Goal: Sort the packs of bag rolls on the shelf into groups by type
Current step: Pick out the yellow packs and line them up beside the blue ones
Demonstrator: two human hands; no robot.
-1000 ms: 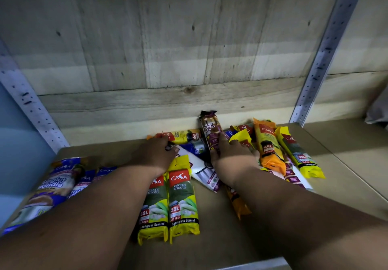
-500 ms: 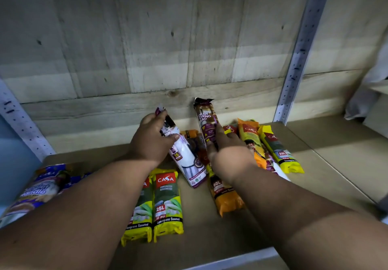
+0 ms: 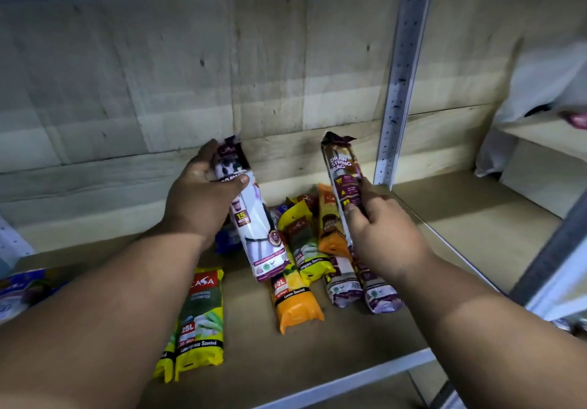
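The left hand grips a white-and-purple pack of bag rolls near its upper end, thumb across the front and fingers curled behind, holding it lifted and tilted so its lower end hangs over the pile. The number 15 shows on a label partway down this pack. The right hand pinches a dark brown pack printed "DRAW STRING BAG", thumb on its face and fingers wrapped round the far side; the pack stands nearly upright, leaning a little to the left, its crimped top raised in front of the wooden back wall.

Below and between the two hands a loose pile lies on the shelf: a yellow pack with green print, an orange pack behind it, an orange 60L pack with "Lemon Scented" on its label lying nearer the front, and two purple-and-white packs side by side just under the right wrist. A blue pack peeks out behind the left wrist.

To the left, apart from the pile, two yellow 25L packs lie side by side, one largely hidden by the left forearm. At the far left edge blue-and-white packs lie blurred. A perforated metal upright stands to the right of the packs, with a neighbouring shelf bay beyond it.
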